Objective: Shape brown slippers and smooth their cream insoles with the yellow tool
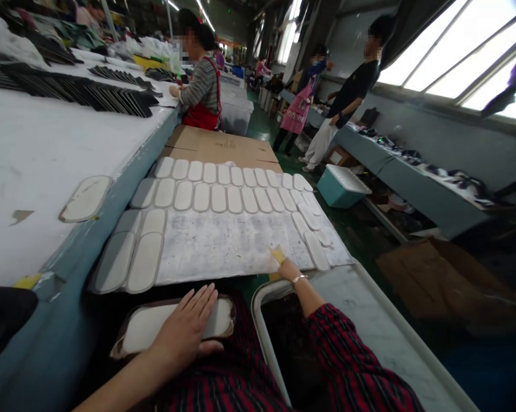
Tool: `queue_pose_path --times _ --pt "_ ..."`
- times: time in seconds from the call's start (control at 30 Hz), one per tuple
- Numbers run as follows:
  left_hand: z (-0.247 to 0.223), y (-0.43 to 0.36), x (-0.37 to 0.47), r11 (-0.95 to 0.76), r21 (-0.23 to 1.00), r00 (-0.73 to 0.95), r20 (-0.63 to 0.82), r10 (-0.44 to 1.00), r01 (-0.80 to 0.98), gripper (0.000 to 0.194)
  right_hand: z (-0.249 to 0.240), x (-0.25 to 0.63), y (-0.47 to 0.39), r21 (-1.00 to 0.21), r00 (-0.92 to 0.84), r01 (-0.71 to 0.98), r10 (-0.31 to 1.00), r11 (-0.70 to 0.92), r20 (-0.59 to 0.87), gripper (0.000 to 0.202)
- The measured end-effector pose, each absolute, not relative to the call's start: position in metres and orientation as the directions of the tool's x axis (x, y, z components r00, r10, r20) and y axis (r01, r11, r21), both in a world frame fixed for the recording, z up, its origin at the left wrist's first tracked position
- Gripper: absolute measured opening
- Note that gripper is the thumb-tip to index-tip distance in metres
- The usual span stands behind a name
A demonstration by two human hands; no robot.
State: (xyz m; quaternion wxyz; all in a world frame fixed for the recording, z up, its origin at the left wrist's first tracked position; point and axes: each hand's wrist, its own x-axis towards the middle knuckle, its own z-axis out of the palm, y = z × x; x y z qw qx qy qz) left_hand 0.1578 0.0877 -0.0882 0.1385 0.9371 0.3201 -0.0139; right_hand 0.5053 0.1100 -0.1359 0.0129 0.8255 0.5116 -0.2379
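Teal bin (340, 190) with white lid (347, 178), long bench (416, 186) just right of it, windows (449, 57) above and right of it, person in black shirt (354, 86) and person in pink apron (298, 111) beyond it, person in red apron (201, 94) well left of it.

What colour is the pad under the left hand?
White pad, brownish edge; best in the head view.

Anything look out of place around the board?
One pad lies on the table, apart from the rows on the board, near a brown scrap. At the board's right end, crooked pads break from the neat rows.
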Motion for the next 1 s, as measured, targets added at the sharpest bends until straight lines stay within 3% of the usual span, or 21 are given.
queue_pose_path --times 0.13,0.2,0.27,0.37,0.43,0.53,1.0 --pt "-0.081 0.088 0.155 -0.740 0.289 0.794 -0.172 0.583 0.607 0.100 -0.097 0.497 0.068 -0.377 0.133 0.863 0.872 -0.336 -0.471 0.023" --pt "-0.077 0.090 0.156 -0.731 0.304 0.792 -0.220 0.569 0.610 0.108 -0.078 0.482 0.047 -0.540 -0.108 0.825 0.890 -0.169 -0.444 0.032" --pt "-0.073 0.092 0.160 -0.724 0.313 0.788 -0.253 0.561 0.615 0.116 -0.067 0.462 0.034 -0.589 -0.240 0.807 0.884 -0.048 -0.401 0.047" --pt "-0.070 0.094 0.169 -0.719 0.318 0.785 -0.276 0.554 0.619 0.123 -0.062 0.431 0.038 -0.404 -0.191 0.915 0.894 0.013 -0.405 0.060" --pt "-0.070 0.095 0.173 -0.713 0.318 0.780 -0.288 0.556 0.625 0.124 -0.064 0.413 0.050 -0.260 -0.165 0.964 0.901 0.061 -0.401 0.061" --pt "-0.070 0.095 0.174 -0.702 0.318 0.770 -0.297 0.564 0.637 0.123 -0.066 0.393 0.070 -0.159 -0.202 0.975 0.910 0.153 -0.363 0.056" --pt "-0.071 0.093 0.174 -0.670 0.393 0.772 -0.220 0.596 0.629 0.105 -0.074 0.367 0.068 -0.167 -0.136 0.980 0.976 0.108 -0.172 0.052"
